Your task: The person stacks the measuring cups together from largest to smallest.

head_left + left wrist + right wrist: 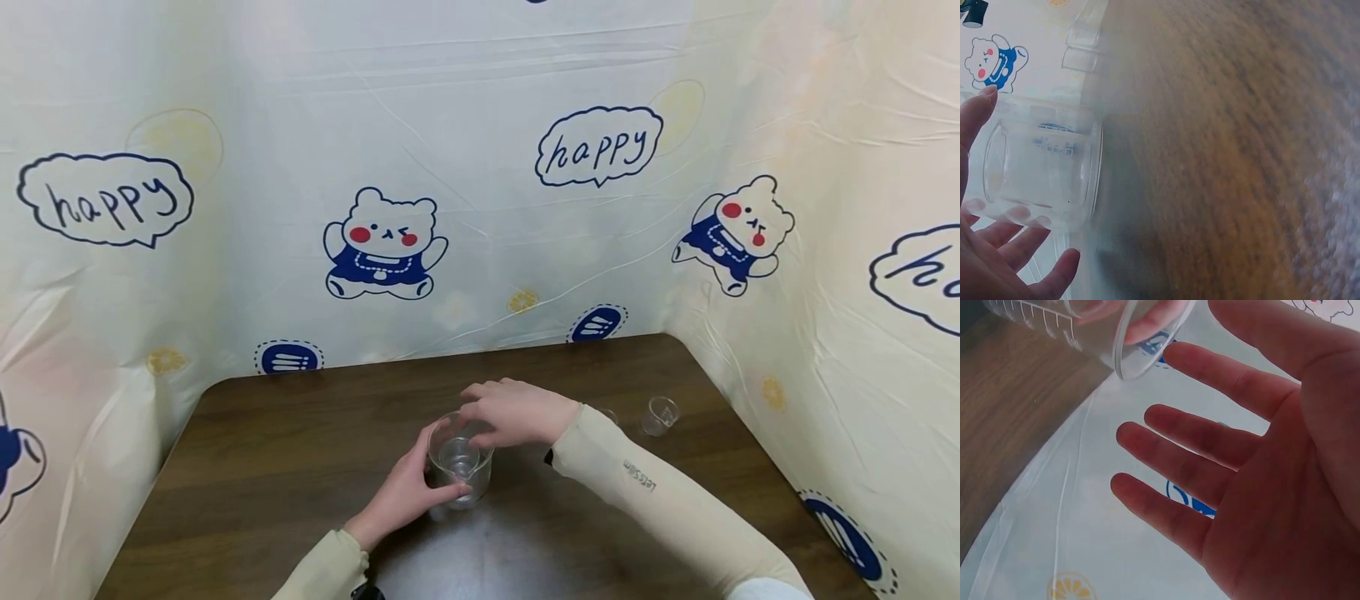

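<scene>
A large clear glass beaker stands on the brown table, with a smaller beaker inside it. My left hand holds the large beaker from the left, thumb at the near side and fingers round the far side. In the left wrist view some fingertips show through the glass, and the small beaker sits low within the larger one. Over the rim hovers my right hand, fingers spread and nothing gripped. The right wrist view has its fingers fairly straight, the index fingertip right by the large beaker's rim.
Another small beaker stands at the table's right side. Beside it, part of a further glass rim peeks out behind the right sleeve. A printed curtain encloses the wooden table at the back and sides.
</scene>
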`<state>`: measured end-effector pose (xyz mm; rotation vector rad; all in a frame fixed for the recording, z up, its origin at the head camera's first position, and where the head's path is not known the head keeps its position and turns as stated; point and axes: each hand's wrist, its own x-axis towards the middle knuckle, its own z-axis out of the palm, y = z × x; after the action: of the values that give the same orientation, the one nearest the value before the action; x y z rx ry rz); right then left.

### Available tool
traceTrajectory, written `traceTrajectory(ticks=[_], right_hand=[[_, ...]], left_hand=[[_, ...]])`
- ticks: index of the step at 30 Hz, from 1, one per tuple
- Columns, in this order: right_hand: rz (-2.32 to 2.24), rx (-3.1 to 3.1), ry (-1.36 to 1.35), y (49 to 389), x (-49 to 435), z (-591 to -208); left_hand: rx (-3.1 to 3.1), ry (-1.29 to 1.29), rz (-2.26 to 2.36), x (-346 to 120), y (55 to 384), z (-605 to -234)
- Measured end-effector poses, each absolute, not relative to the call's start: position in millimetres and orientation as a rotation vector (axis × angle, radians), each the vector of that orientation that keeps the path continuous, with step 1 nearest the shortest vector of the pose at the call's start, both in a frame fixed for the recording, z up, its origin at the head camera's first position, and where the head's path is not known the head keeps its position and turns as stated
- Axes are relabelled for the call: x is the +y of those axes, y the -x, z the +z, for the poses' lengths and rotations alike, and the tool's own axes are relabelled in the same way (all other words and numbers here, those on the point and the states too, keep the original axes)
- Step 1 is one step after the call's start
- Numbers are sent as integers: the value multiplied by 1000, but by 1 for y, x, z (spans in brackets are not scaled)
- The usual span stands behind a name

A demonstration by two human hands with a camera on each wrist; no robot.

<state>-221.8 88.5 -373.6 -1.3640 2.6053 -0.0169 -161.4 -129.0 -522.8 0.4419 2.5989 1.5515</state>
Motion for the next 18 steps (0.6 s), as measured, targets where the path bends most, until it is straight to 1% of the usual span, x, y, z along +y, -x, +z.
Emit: traceTrajectory(ticks=[9,18], right_hand=[[-128,2647,1401,222,113,-363],[-173,2703,1351,223,142,-358]], left_hand=[[2581,-463,1569,-128,163,-523],[2593,-451,1570,-129,163,-525]])
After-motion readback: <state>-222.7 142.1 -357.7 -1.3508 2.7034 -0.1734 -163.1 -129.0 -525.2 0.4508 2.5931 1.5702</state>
